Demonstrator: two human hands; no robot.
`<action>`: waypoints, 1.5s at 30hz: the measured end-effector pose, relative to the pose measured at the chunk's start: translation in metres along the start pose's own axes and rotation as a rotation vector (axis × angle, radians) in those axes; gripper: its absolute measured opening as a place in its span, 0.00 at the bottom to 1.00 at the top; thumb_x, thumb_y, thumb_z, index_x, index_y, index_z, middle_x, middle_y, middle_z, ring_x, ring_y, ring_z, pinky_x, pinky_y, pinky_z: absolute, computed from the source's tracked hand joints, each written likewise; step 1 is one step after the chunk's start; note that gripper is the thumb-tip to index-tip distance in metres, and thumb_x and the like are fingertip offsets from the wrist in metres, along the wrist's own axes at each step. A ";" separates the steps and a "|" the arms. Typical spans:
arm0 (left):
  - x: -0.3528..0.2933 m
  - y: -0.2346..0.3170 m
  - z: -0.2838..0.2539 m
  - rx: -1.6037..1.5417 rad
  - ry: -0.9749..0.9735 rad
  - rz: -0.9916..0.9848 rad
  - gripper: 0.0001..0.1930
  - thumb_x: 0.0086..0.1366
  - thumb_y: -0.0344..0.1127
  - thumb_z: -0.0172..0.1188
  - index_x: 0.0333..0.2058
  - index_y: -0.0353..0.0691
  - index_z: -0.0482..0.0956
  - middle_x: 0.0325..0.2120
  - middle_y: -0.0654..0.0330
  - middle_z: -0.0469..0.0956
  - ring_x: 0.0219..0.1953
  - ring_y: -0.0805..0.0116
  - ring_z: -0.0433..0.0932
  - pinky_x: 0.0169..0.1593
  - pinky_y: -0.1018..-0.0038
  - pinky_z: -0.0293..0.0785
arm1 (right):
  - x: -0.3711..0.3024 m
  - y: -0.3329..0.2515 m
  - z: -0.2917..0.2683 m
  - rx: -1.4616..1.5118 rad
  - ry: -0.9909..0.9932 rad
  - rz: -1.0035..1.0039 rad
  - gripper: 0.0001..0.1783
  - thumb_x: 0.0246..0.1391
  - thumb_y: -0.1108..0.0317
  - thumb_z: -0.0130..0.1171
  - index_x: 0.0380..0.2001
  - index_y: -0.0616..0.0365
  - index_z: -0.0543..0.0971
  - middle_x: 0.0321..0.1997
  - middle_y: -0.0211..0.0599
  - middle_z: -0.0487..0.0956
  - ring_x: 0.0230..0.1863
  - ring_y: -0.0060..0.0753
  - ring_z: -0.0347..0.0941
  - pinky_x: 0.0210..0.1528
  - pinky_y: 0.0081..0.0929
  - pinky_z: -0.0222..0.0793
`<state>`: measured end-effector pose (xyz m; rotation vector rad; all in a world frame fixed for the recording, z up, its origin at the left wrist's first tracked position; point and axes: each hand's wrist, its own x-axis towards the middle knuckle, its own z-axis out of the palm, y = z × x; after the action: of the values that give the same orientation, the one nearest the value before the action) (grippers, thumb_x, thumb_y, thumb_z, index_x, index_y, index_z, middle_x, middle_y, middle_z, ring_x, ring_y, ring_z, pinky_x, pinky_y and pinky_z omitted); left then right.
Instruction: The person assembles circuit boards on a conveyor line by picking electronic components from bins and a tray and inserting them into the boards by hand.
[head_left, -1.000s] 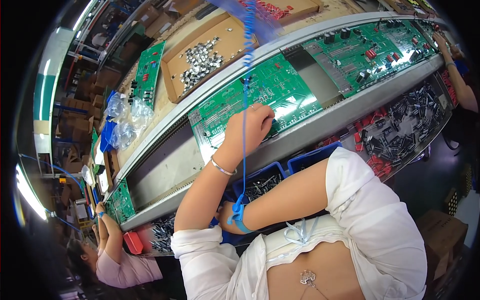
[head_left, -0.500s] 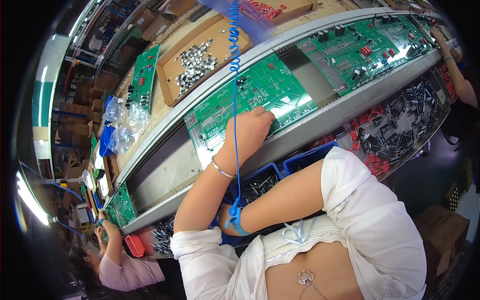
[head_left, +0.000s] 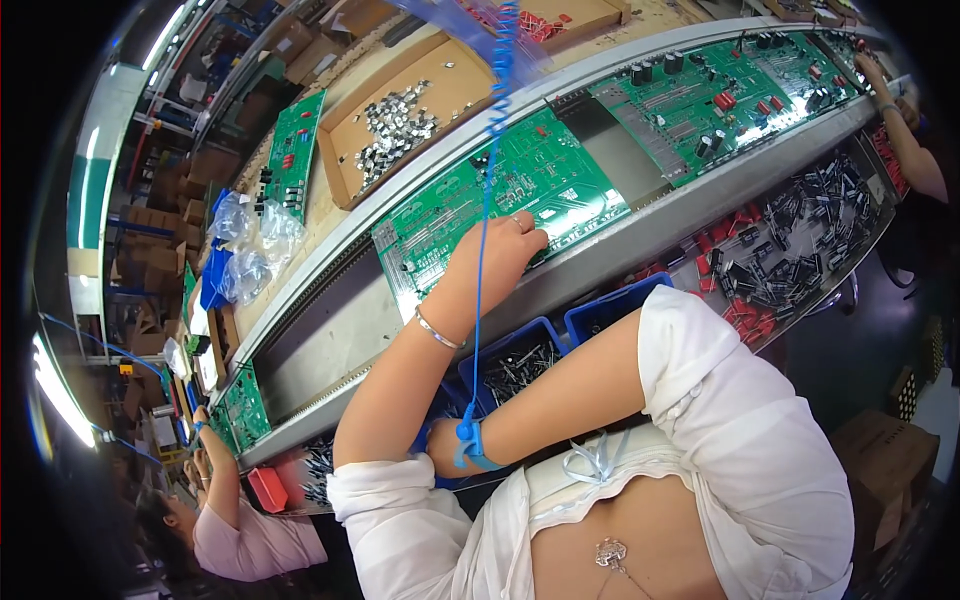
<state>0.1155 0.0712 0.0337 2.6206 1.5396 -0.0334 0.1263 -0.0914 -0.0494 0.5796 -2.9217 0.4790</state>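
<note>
My left hand (head_left: 500, 252) is at the near edge of a green circuit board (head_left: 470, 205) lying on the metal conveyor rail. Its fingers are curled down against the board, and anything they pinch is hidden beneath them. My right arm crosses under the left one, a blue wrist strap (head_left: 476, 448) round its wrist. Only the back part of my right hand (head_left: 441, 446) shows, low among the blue bins, with its fingers out of sight behind my left arm. Next to that forearm stands a blue bin (head_left: 549, 330) of small dark components with leads.
A blue coiled cord (head_left: 487, 200) hangs in front of the board. Beyond the rail lies a cardboard tray (head_left: 345, 180) of metal parts. More populated boards (head_left: 690, 110) sit to the right, above a tray of capacitors (head_left: 790, 250). Co-workers (head_left: 250, 530) work at both ends.
My left forearm has shifted slightly left, while its fingers stay at the same board edge. My right hand has moved a little left, and the cord's upper part has swung right.
</note>
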 end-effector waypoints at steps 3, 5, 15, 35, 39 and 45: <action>-0.017 0.001 -0.006 0.066 0.055 0.029 0.15 0.49 0.23 0.53 0.38 0.43 0.76 0.42 0.55 0.72 0.41 0.53 0.73 0.41 0.67 0.71 | -0.005 -0.006 -0.036 0.068 -0.027 -0.068 0.07 0.38 0.71 0.54 0.22 0.59 0.79 0.25 0.43 0.79 0.28 0.44 0.76 0.26 0.40 0.71; -0.038 -0.003 -0.016 0.070 0.175 0.088 0.17 0.50 0.22 0.53 0.40 0.44 0.75 0.43 0.54 0.71 0.42 0.52 0.73 0.42 0.66 0.72 | -0.009 -0.010 -0.059 0.032 -0.050 -0.113 0.07 0.37 0.72 0.54 0.23 0.60 0.79 0.25 0.43 0.79 0.28 0.45 0.76 0.25 0.39 0.71; -0.065 0.004 -0.011 -0.201 0.276 0.041 0.11 0.55 0.26 0.55 0.38 0.42 0.76 0.37 0.54 0.74 0.36 0.54 0.74 0.39 0.67 0.72 | -0.018 -0.036 -0.085 0.003 0.029 -0.135 0.08 0.38 0.70 0.54 0.23 0.63 0.79 0.26 0.45 0.77 0.27 0.44 0.76 0.22 0.38 0.72; 0.001 -0.005 0.007 -0.354 0.127 -0.051 0.05 0.48 0.26 0.61 0.26 0.36 0.76 0.24 0.53 0.74 0.30 0.56 0.75 0.36 0.66 0.71 | -0.035 -0.029 -0.046 0.095 0.065 -0.160 0.11 0.42 0.69 0.51 0.26 0.67 0.76 0.20 0.45 0.77 0.22 0.45 0.76 0.21 0.38 0.72; 0.004 -0.006 0.003 -0.337 0.141 -0.040 0.05 0.49 0.27 0.61 0.25 0.36 0.75 0.24 0.54 0.74 0.31 0.57 0.75 0.36 0.66 0.70 | -0.037 -0.029 -0.046 0.024 0.115 -0.205 0.09 0.40 0.70 0.53 0.26 0.65 0.77 0.21 0.43 0.77 0.23 0.43 0.76 0.21 0.37 0.72; -0.036 -0.011 -0.019 -0.237 0.297 0.047 0.14 0.53 0.29 0.59 0.40 0.41 0.74 0.39 0.53 0.72 0.40 0.55 0.73 0.43 0.67 0.71 | -0.043 -0.042 -0.076 0.031 0.090 -0.323 0.11 0.36 0.70 0.55 0.22 0.69 0.77 0.19 0.46 0.74 0.21 0.46 0.75 0.19 0.37 0.70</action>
<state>0.0881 0.0474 0.0543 2.5549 1.4536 0.5312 0.1867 -0.0880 0.0264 0.9840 -2.6681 0.4942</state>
